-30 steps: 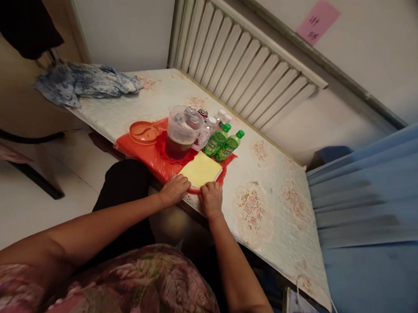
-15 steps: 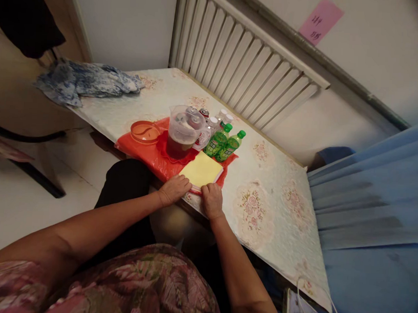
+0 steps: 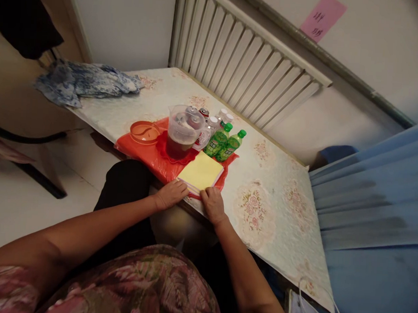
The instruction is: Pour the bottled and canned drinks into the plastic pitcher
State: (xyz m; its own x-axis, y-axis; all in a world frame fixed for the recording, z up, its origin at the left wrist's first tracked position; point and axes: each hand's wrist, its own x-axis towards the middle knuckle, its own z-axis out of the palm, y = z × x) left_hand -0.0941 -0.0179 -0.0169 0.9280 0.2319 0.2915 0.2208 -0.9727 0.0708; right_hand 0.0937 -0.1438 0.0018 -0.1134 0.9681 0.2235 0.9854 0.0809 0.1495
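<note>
A square yellow stack [image 3: 201, 171] with pale layered edges, paper or thin cloth, lies at the near edge of a red plastic sheet [image 3: 135, 151]. My left hand [image 3: 171, 194] is closed at the stack's near left corner, fingers together. At the near right corner my right hand [image 3: 212, 204] has its fingers curled onto the edge; its thumb is hard to make out. Just behind the stack stands a clear plastic jug [image 3: 184, 132] with brown liquid, on a red scalloped dish [image 3: 163, 150]. Two green-capped bottles [image 3: 225, 143] stand to its right.
An orange round lid or shallow dish [image 3: 144, 132] lies left of the jug. Cans [image 3: 203, 113] and clear white-capped bottles [image 3: 222, 115] are behind it. A blue-white cloth [image 3: 94, 81] lies on the flowered tablecloth [image 3: 279, 211]. A radiator [image 3: 231, 55] and blue curtain [image 3: 375, 198] border the table.
My left hand has shifted slightly left and toward me, and more of the stack's near edge shows. My right hand has barely moved.
</note>
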